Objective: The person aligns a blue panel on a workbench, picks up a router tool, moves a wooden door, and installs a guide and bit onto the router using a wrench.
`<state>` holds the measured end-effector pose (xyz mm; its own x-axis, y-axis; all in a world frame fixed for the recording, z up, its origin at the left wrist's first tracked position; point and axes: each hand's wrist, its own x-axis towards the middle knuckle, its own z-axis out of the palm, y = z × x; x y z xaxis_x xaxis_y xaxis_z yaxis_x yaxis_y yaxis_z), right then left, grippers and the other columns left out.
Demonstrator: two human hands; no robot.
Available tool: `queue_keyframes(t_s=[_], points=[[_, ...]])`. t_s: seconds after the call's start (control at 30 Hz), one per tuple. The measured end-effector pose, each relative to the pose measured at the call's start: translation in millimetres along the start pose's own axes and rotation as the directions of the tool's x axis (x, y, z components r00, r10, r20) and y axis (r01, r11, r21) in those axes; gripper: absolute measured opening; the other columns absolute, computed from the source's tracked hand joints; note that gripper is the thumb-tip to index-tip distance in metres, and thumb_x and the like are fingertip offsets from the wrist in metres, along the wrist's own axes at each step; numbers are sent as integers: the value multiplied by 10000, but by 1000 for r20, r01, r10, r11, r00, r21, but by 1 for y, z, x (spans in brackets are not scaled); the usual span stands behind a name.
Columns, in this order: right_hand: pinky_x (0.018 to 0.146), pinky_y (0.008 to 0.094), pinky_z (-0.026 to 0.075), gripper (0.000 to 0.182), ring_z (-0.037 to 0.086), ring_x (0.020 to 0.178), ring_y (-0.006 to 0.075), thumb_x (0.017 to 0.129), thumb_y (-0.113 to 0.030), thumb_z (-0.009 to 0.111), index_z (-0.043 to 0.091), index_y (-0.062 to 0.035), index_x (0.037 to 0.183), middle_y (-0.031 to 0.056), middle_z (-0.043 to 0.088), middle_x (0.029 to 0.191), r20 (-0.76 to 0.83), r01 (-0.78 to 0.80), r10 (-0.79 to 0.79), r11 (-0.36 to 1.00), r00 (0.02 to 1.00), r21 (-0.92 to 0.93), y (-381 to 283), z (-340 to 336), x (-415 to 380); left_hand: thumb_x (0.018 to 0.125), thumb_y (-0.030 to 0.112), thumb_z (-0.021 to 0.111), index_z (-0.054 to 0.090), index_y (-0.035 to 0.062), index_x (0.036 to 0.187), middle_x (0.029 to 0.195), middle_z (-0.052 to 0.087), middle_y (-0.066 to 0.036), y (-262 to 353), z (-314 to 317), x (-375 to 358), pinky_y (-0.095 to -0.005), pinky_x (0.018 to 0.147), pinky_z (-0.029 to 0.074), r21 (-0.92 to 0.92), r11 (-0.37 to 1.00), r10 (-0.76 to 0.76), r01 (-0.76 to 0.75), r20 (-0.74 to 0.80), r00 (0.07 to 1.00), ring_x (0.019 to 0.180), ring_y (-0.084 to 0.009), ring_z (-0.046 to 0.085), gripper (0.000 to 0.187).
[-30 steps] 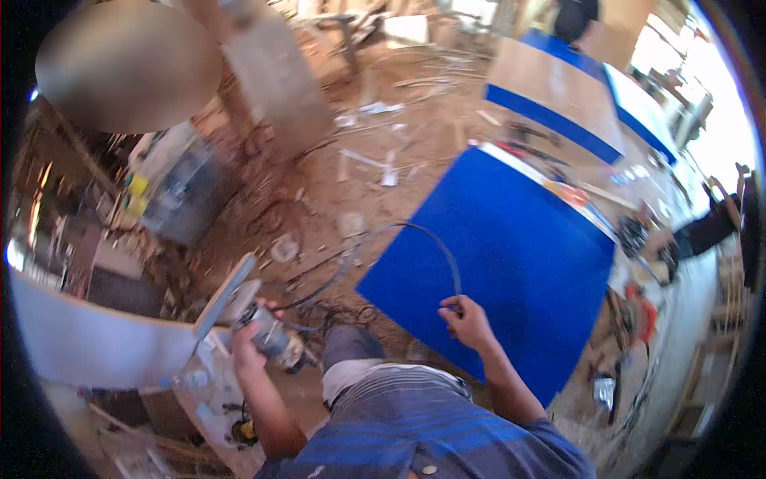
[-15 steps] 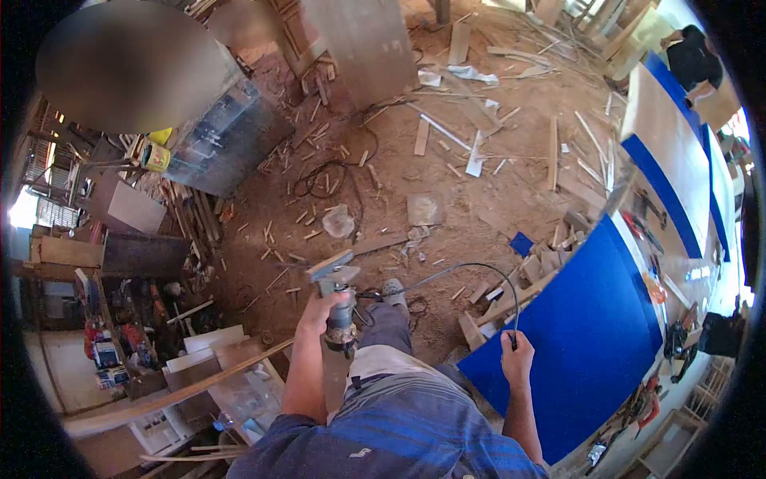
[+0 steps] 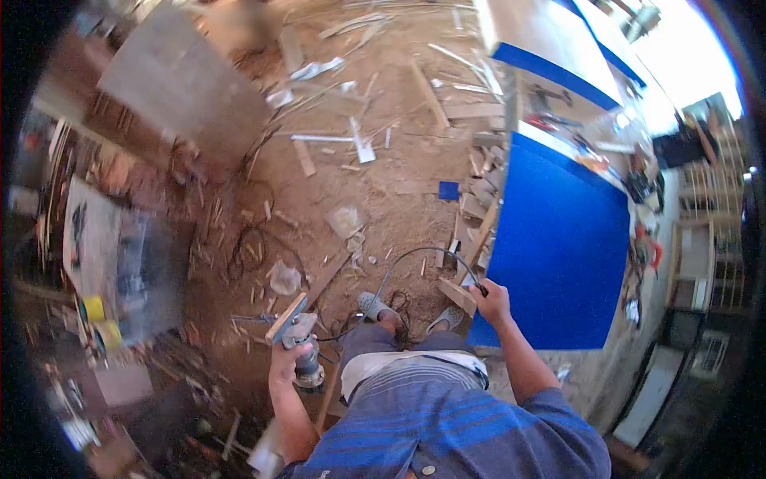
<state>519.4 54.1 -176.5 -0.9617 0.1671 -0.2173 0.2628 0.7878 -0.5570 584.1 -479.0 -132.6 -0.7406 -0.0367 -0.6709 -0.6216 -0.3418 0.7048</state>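
Note:
My left hand [image 3: 283, 363] is wrapped round the body of a trim router [image 3: 308, 373]. The router's flat base faces upward and away from me, and a wooden edge shows along it. In my closed right hand [image 3: 495, 304] is the black power cable [image 3: 431, 249], which arcs over the floor and drops towards the router side. That hand is close to the left edge of a bright blue sheet [image 3: 558, 247] lying on the workbench.
Wood offcuts [image 3: 472, 203] lie beside the bench's left side, and scraps litter the sawdust floor [image 3: 399, 215]. A large wooden panel [image 3: 187, 88] stands at upper left. Another blue-edged board [image 3: 554, 48] lies farther along, with tools [image 3: 550, 120] between. A coiled cable [image 3: 247, 251] rests on the floor.
The view has turned to the right, so the blue sheet now runs straight ahead. My second foot has come into view. Both hands keep their hold on the trim router and the cable.

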Motion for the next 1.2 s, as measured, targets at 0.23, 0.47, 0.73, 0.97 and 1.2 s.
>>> queue_keyframes(t_s=[0.23,0.47,0.73,0.97,1.2], points=[[581,288,442,267,518,658,71,950,-276,746,748,-14,1000,8,640,730,-215,-73,239,811,947,581,-68,-67,-50,722,135,867,610,16,1318,1149,723,-120,109,105,4,-394,931,564,202,944,158,-262,421,893,1022,-241,715,660],[532,222,395,191,515,610,17,980,-243,759,774,-56,1016,-65,608,709,-400,164,424,492,813,855,-57,-131,-178,923,335,776,638,1,1309,1229,695,-113,160,130,4,-400,964,520,498,351,255,-793,764,593,1105,-256,666,529],[536,237,380,224,478,615,22,978,-240,760,771,-61,1113,-79,574,714,-474,111,508,590,719,800,47,-191,-253,889,276,805,613,4,1336,1236,692,-119,78,322,-39,-396,957,534,426,603,145,-674,773,618,1109,-247,670,557],[617,267,425,427,481,671,68,949,-222,757,667,-96,1347,-32,587,812,-450,160,588,478,673,864,179,-252,-339,860,224,831,590,6,1360,1243,690,-125,-19,494,-104,-392,952,547,424,630,17,-650,830,557,1112,-239,674,596],[928,390,550,746,637,1213,294,886,-383,688,508,9,1495,214,661,1319,-380,354,302,139,874,925,260,-284,-384,830,173,856,568,9,1383,1250,687,-130,-34,540,-162,-389,946,560,392,689,-38,-609,860,510,1115,-231,677,645]])
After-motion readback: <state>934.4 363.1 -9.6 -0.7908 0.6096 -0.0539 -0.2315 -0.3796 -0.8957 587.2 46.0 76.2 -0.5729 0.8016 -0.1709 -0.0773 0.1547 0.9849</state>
